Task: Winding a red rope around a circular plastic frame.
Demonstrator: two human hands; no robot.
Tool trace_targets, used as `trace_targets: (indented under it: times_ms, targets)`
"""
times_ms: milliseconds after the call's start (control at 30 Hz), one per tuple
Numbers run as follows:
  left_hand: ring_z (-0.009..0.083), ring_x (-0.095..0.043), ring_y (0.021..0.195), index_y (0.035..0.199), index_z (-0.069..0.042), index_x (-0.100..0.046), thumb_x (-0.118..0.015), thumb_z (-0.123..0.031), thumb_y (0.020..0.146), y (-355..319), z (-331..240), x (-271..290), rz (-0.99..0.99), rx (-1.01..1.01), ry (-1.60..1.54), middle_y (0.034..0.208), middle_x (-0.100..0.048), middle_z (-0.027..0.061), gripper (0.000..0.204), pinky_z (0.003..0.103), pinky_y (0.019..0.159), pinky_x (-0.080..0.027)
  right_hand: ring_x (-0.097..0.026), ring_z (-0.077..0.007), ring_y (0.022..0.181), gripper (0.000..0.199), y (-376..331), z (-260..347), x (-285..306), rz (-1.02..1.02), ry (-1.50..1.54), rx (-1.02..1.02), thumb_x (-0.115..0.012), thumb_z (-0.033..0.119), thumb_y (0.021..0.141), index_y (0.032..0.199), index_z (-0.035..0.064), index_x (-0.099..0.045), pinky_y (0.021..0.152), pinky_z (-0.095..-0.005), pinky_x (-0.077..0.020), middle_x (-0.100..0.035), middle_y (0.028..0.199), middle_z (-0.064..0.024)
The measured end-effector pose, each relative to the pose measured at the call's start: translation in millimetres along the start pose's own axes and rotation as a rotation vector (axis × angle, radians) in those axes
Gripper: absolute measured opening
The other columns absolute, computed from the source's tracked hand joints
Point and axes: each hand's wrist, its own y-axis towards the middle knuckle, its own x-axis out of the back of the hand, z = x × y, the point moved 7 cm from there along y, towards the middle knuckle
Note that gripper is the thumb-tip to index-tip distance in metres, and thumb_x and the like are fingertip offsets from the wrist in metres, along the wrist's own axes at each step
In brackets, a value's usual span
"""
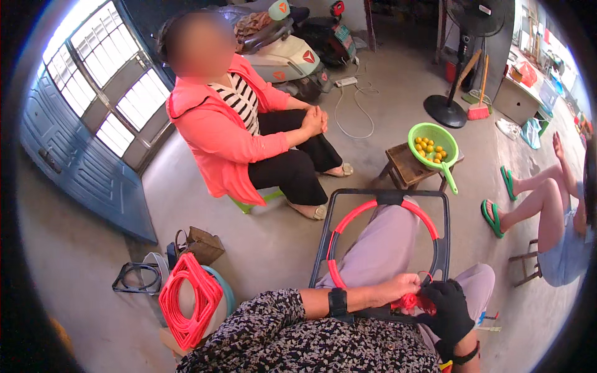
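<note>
A black rectangular frame (445, 214) with a ring inside it rests across my lap. Red wrapping (425, 216) covers parts of the ring; other stretches of it stay black. At the frame's near right corner, my bare left hand (398, 288) pinches a thin red cord (425, 273), which loops up between my hands. My right hand (445, 309), in a black glove, is closed around the side of a tangled red cord bundle (408, 301). The gloved fingertips are partly hidden, and the bundle covers the ring's near part.
Red wrapped frames (198, 298) are stacked at my left, beside a bare black frame (138, 278) and a brown bag (203, 245). A person in a pink jacket (211, 133) sits ahead. A green strainer (452, 163) of yellow fruit stands on a wooden stool (401, 163). Another person's legs (528, 199) are at right.
</note>
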Motion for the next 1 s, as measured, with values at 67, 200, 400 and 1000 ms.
trace_targets:
  times_ms: [67, 200, 400, 1000]
  targets:
    - [0.0071, -0.052, 0.07, 0.089, -0.007, -0.051, -0.048, -0.025, 0.094, 2, -16, 27, -0.078, -0.312, 0.24, 0.081, -0.054, -0.0007, 0.019, 0.021, 0.059, -0.045, -0.055, -0.0296, 0.096, 0.042, 24, 3, -14, -0.121, -0.252, 0.116, -0.074, 0.024, 0.063, 0.1, 0.0101, -0.06, 0.093, -0.0449, -0.0371, -0.06, 0.1, -0.01]
    - [0.0087, -0.055, 0.065, 0.083, -0.006, -0.056, -0.052, -0.025, 0.091, -68, -158, 69, -0.401, -0.275, 0.3, 0.074, -0.056, 0.0004, 0.02, 0.026, 0.058, -0.047, -0.055, -0.0303, 0.101, 0.032, 131, 43, 15, -0.37, 0.114, 0.394, -0.064, 0.02, 0.076, 0.104, 0.0059, -0.057, 0.099, -0.0435, -0.0356, -0.059, 0.106, -0.0126]
    - [0.0132, -0.059, 0.058, 0.087, -0.004, -0.055, -0.053, -0.02, 0.092, -172, -274, 78, -0.664, -0.41, 0.358, 0.076, -0.061, 0.0065, 0.017, 0.024, 0.05, -0.05, -0.055, -0.018, 0.095, 0.033, 203, 25, 48, -0.461, 1.662, 0.217, -0.044, 0.026, 0.094, 0.118, 0.0036, -0.048, 0.083, -0.0343, -0.0459, -0.056, 0.104, -0.0051]
    - [0.0145, -0.06, 0.055, 0.084, -0.004, -0.057, -0.054, -0.016, 0.089, -138, -254, 54, -0.625, -0.448, 0.352, 0.07, -0.062, 0.0079, 0.013, 0.027, 0.047, -0.051, -0.057, -0.0172, 0.092, 0.033, 239, -109, 106, -0.246, 1.785, 0.754, -0.042, 0.029, 0.097, 0.114, 0.0028, -0.053, 0.084, -0.0315, -0.0445, -0.06, 0.1, -0.0045]
